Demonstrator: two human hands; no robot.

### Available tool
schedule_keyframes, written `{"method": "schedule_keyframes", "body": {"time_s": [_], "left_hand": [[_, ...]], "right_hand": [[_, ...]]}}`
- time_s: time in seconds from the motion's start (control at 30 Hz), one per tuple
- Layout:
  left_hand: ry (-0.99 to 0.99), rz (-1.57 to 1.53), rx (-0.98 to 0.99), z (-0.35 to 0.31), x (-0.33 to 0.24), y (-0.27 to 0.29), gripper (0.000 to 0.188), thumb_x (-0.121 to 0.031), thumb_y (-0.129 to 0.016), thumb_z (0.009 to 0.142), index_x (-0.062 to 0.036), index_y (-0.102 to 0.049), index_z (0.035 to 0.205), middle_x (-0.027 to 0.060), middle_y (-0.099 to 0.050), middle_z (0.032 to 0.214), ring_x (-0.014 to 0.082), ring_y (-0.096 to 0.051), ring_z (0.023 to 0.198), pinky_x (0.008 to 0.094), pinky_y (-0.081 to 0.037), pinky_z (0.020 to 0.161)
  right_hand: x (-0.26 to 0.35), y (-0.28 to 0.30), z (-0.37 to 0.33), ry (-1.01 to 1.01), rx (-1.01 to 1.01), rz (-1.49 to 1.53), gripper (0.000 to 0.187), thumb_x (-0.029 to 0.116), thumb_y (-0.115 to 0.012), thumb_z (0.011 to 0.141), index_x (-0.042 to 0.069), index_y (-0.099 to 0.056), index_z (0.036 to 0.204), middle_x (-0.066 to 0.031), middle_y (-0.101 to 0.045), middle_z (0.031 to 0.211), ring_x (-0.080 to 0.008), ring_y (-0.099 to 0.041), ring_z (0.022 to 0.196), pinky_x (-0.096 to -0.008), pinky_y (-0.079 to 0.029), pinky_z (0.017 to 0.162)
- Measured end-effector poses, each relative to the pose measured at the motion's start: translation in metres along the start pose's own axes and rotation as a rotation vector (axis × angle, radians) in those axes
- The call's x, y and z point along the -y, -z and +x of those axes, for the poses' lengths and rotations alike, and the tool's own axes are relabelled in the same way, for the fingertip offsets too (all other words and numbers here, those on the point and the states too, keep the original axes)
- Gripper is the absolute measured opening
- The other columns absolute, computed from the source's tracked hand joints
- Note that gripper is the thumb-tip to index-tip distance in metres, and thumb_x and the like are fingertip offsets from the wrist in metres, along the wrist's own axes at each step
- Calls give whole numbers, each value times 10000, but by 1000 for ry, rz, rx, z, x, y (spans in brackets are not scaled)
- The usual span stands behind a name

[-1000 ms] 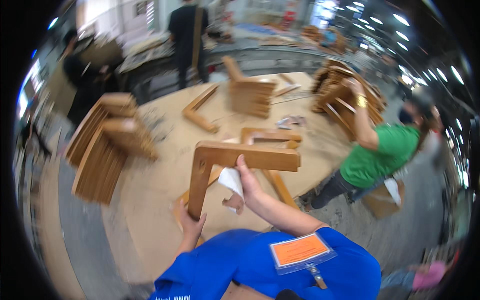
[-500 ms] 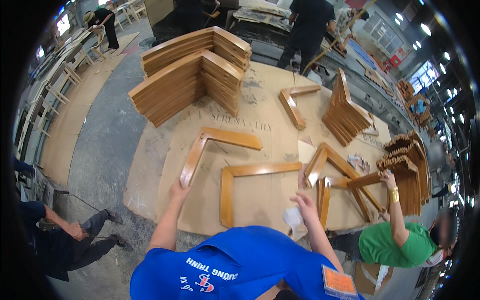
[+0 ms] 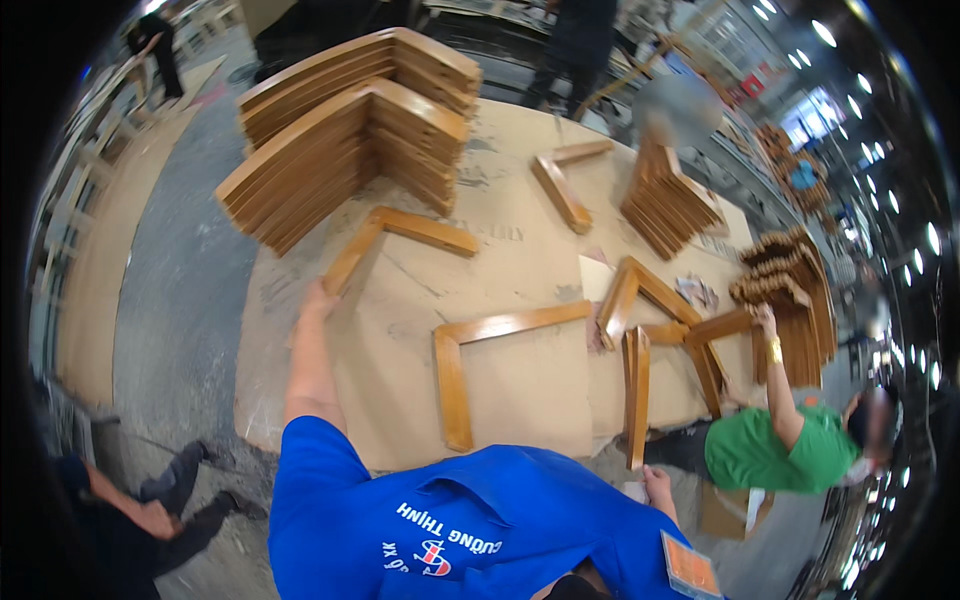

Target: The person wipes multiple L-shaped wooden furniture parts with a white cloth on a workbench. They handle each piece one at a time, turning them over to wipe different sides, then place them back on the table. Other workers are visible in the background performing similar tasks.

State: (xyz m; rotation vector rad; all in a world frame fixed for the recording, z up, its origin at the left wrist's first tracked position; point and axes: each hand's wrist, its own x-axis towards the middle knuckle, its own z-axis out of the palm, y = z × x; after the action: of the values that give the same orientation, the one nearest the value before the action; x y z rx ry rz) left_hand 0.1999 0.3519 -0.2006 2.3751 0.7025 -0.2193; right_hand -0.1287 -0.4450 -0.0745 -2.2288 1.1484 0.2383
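My left hand [image 3: 318, 299] grips one arm of a varnished, L-shaped wooden frame piece [image 3: 376, 232], raised toward the tall stack of like pieces [image 3: 300, 165]. Close to my body on the right, my right hand [image 3: 658, 488] is closed on a thin white piece [image 3: 634, 490], cloth or paper, mostly hidden. Just beyond that hand ends an angled wooden piece [image 3: 637, 400]; whether they touch, I cannot tell. Between my arms another L-shaped piece [image 3: 455, 390] lies on the cardboard-covered table [image 3: 520, 400].
At the right, a co-worker in green [image 3: 775, 445] holds a wooden piece beside a stack [image 3: 800, 330]. Another stack [image 3: 665, 205] and a single angled piece [image 3: 562, 190] occupy the far side. A seated person [image 3: 150, 515] is at the lower left.
My left hand has carried the L-shaped piece away from me and leftward, nearer the tall stack. The right hand has drawn back toward my body. The whole view has shifted slightly.
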Motion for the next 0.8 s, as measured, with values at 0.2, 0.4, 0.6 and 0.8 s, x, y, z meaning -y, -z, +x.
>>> {"method": "schedule_keyframes", "body": {"time_s": [0.2,0.4,0.6,0.8], "left_hand": [[-333,-147,-30,15,-15,-25,560,-324,-714,789,3,-578,1223,215,-630,1144,342,-601,1068,424,-466,918],[189,340,-259,-33,-18,-46,738,-273,-741,771,-133,-386,1402,179,-538,1280,343,-416,1278,447,-349,1062],[160,265,-310,-46,-29,-49,723,-265,-747,764,-126,-399,1383,174,-542,1269,335,-428,1267,443,-354,1058],[35,173,-393,-57,-45,-45,707,-256,-752,758,-120,-411,1363,170,-546,1258,327,-439,1255,438,-359,1053]], "right_hand": [[-44,-12,-39,-185,43,-359,585,569,-592,824,-6,-701,824,-209,-687,826,-338,-666,806,-437,-505,755],[-44,-50,-59,-190,-27,-44,481,514,-678,796,45,-718,896,-162,-699,890,-279,-662,823,-395,-511,763],[-53,-43,-72,-203,71,-138,504,527,-673,798,39,-716,919,-167,-696,920,-293,-660,863,-390,-508,795],[-84,-31,-62,-235,88,-315,576,585,-634,802,33,-715,946,-181,-693,945,-326,-656,889,-408,-502,820]]}}
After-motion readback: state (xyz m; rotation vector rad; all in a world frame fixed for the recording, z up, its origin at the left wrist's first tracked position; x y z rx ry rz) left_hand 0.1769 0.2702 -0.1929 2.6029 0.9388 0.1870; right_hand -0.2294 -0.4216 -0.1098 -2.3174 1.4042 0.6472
